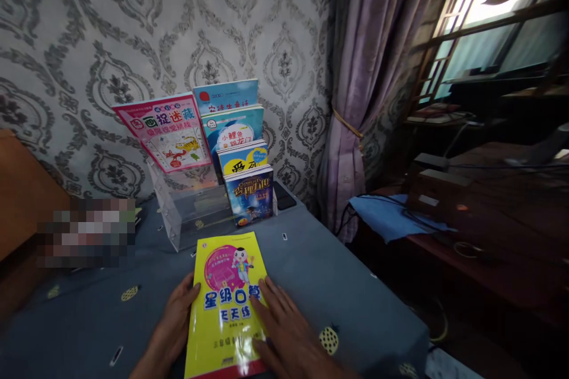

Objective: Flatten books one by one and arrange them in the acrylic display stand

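Right hand: the right hand (284, 331) lies flat on the lower right part of the yellow book (226, 302), palm down, fingers stretched out and a little spread; it pinches nothing.
Left hand: the left hand (171, 323) is at the left edge of the yellow book, with the thumb lying on the cover. The other fingers are hidden at the edge, so I cannot tell if they close under it.
Yellow book: it lies flat on the table (338, 272), cover up, between both hands, near the front edge and just before the stand (186, 216).
Table: it has a grey-blue cloth with small yellow spots.
Stand: clear plastic with steps, it is behind the yellow book and close to the wall (66, 41).
Books in stand: four stand in a row on the right side, each one higher than the one before it: dark book (249, 195) in front, then a second yellow one (242, 160), a teal one (233, 130) and a blue one (226, 96) at the back.
Pink book: the pink book (171, 130) is on the left side of the stand and it is tilted to the left.
Wall: grey paper with a large ornament pattern.
Curtain: the purple curtain (355, 100) hangs right of the table, tied by a cord.
Desk: the dark desk (489, 219) is further to the right, under the window (489, 23); a blue cloth (391, 216) and a box (438, 189) lie on it.
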Motion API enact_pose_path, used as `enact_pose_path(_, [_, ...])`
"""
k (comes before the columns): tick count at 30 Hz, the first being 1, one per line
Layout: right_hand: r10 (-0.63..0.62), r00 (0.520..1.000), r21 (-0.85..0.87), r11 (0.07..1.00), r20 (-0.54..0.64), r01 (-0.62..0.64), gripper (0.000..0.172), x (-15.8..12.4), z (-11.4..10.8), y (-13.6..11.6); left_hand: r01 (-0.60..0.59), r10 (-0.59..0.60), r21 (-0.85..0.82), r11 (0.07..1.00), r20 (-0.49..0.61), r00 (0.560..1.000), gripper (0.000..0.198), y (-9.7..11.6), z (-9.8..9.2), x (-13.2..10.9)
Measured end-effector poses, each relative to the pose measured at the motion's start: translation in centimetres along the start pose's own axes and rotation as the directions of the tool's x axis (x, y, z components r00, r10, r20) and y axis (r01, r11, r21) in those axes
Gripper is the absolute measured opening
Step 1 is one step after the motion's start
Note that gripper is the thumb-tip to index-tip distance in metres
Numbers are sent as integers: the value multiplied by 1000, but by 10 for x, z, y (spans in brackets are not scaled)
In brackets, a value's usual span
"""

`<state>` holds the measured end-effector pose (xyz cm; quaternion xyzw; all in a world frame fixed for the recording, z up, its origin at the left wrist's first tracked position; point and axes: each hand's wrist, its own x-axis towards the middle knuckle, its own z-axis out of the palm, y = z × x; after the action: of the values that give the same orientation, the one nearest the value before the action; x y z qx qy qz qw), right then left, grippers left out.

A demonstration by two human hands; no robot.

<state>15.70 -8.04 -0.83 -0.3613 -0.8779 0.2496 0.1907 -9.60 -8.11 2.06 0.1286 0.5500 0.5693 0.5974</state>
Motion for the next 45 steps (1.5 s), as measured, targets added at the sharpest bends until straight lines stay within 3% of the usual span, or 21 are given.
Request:
enact_pose_path(8, [2, 1000, -47, 999, -14, -3, 68, 2, 2, 9, -12, 17, -78, 997, 71, 997, 100, 1, 2, -13])
enact_pose_path(14, [1, 1000, -51, 999, -19, -2, 75, 2, 2, 22, -51, 72, -148, 988, 142, 987, 98, 0, -3, -13])
enact_pose_path(18, [24, 999, 58, 998, -32, -22, 84, 2, 2, 29, -39, 66, -214, 976, 121, 990, 95, 1, -4, -14])
enact_pose_path(21, [71, 997, 242, 969, -38, -60, 91, 6, 3, 29, -49, 82, -283, 958, 107, 991, 84, 3, -3, -16])
enact_pose_path(24, [141, 990, 477, 870, -2, -123, 99, 14, 5, 26, -71, 101, -344, 936, 71, 992, 71, 7, -2, -19])
enact_pose_path(29, [235, 963, 765, 594, 129, -248, 111, 27, 4, 19, -134, 128, -360, 923, -42, 991, 56, 15, 1, -26])
enact_pose_path(31, [203, 946, 808, 495, 251, -321, 102, 31, 1, 14, -157, 138, -353, 922, -80, 987, 53, 16, 2, -28])
enact_pose_path(33, [147, 928, 821, 434, 342, -371, 81, 33, -2, 9, -190, 159, -344, 919, -117, 980, 51, 16, 2, -27])
enact_pose_path(36, [168, 932, 846, 392, 321, -362, 63, 32, -5, 1, -254, 201, -317, 914, -189, 961, 50, 13, 0, -22])
enact_pose_path(40, [257, 946, 857, 424, 196, -293, 65, 40, -14, -6, -359, 305, -280, 890, -217, 927, 53, 12, -4, -12])
enact_pose_path(45, [139, 990, 778, 621, 10, -95, 57, 70, -39, -24, -441, 387, -235, 866, -242, 890, 59, 28, 0, -8])
